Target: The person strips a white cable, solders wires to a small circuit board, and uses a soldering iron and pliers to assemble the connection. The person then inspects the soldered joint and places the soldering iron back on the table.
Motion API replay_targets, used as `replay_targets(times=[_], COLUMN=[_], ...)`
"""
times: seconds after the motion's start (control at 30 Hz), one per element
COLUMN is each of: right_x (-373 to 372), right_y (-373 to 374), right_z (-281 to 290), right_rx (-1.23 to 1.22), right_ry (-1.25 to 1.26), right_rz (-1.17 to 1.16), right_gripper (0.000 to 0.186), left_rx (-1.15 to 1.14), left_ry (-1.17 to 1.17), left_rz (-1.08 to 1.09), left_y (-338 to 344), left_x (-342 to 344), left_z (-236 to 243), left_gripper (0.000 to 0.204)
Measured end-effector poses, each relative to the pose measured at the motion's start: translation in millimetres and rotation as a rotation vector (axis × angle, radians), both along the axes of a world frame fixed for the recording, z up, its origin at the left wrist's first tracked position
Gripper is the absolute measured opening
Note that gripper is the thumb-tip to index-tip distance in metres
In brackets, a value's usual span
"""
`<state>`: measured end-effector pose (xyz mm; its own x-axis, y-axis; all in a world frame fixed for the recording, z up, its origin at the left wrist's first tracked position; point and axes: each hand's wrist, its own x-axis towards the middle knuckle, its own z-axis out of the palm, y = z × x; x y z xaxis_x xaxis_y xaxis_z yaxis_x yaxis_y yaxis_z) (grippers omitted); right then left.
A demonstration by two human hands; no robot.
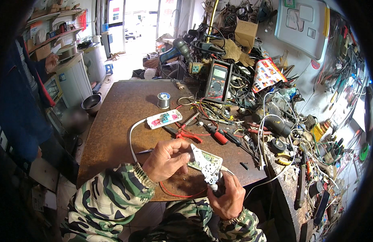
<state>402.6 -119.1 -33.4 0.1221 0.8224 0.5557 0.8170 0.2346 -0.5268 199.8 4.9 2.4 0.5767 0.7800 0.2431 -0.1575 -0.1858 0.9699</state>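
In front of me, above the table's near edge, is a white plate with holes and cut-outs [211, 174], tilted between my hands. My left hand [167, 159] pinches its upper end between thumb and fingers. The lower end, near a small round whitish knob [213, 187], is gripped by my right hand [228, 197]. Just behind the plate lies a pale green, board-like piece [214, 160], partly covered by it. Beyond my left hand, a white power-strip housing [164, 119] with red and teal parts lies with its grey cable attached. Red-handled pliers [184, 135] rest close to it.
A solder spool [164, 101] stands on the brown table [126, 103]. A multimeter [218, 80] leans at the back. Screwdrivers, including a red-handled one [219, 137], and tangled wires crowd the right side. At the left stands a person in dark clothes [23, 97].
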Motion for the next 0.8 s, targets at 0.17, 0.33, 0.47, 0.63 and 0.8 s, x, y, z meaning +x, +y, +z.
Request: replay_targets(times=[0.17, 0.33, 0.47, 0.63, 0.8], right_x=[-0.1, -0.5, -0.6, -1.8, 0.3], right_y=[-1.3, -1.7, -0.5, 0.6, 3.0], right_z=[-2.7, -3.1, 1.4, 4.8, 1.6], right_rx=[-0.052, -0.054, -0.048, -0.054, -0.059], right_ry=[0.037, 0.051, 0.129, 0.189, 0.205], right_rz=[-0.006, -0.003, 0.055, 0.077, 0.098], right_gripper=[0.055, 0.053, 0.050, 0.047, 0.045], left_rx=[0.021, 0.017, 0.132, 0.344, 0.331], left_ry=[0.008, 0.121, 0.038, 0.267, 0.412], left_rz=[0.008, -0.001, 0.039, 0.190, 0.148], left_y=[0.1, 0.1, -4.2, -2.5, -5.7], left_x=[0.5, -1.6, 2.6, 2.8, 0.1], left_z=[-2.2, -0.6, -1.3, -3.4, 12.0], left_gripper=[0.017, 0.020, 0.028, 0.045, 0.040])
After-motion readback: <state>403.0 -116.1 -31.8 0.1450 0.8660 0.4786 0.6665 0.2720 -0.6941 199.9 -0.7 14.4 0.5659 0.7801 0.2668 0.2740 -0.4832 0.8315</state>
